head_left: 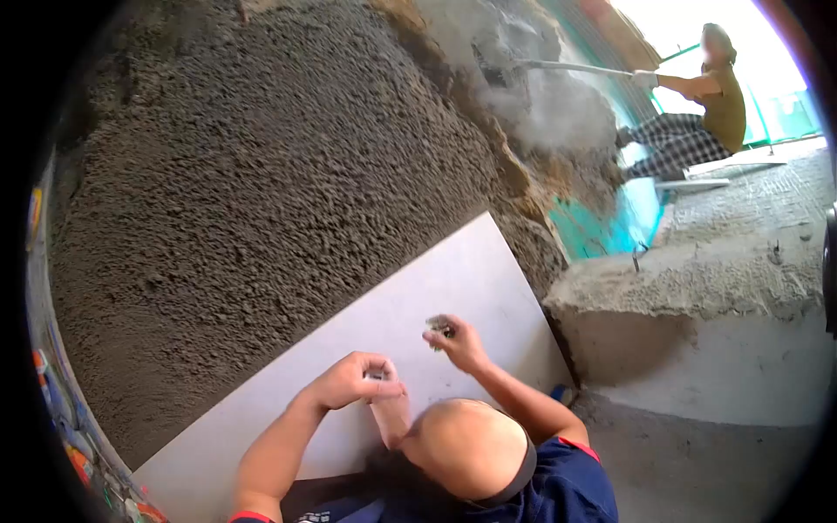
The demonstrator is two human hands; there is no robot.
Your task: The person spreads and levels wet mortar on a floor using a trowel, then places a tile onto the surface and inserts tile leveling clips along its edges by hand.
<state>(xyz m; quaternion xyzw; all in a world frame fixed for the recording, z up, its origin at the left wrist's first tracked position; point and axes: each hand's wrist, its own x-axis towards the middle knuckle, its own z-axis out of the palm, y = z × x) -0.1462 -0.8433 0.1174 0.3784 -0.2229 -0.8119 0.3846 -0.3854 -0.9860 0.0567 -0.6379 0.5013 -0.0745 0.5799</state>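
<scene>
Near the bottom centre, my left hand [356, 382] is closed, its fingers bent round something small that I cannot make out. A pale pinkish strip [391, 417] hangs just below those fingers. To the right and slightly higher, my right hand [458, 343] pinches a small dark and light object [441, 329], too small to name. Both hands are over a large smooth white panel [514, 296] and apart from each other. The panel stands tilted against a wall coated in rough grey mortar [279, 174].
At the upper right another person [728, 100] holds a long pole [580, 67] against dusty rubble. A rough concrete ledge [697, 275] runs along the right. Colourful items [74, 453] line the left edge. A rounded head with a dark band shows at the bottom centre.
</scene>
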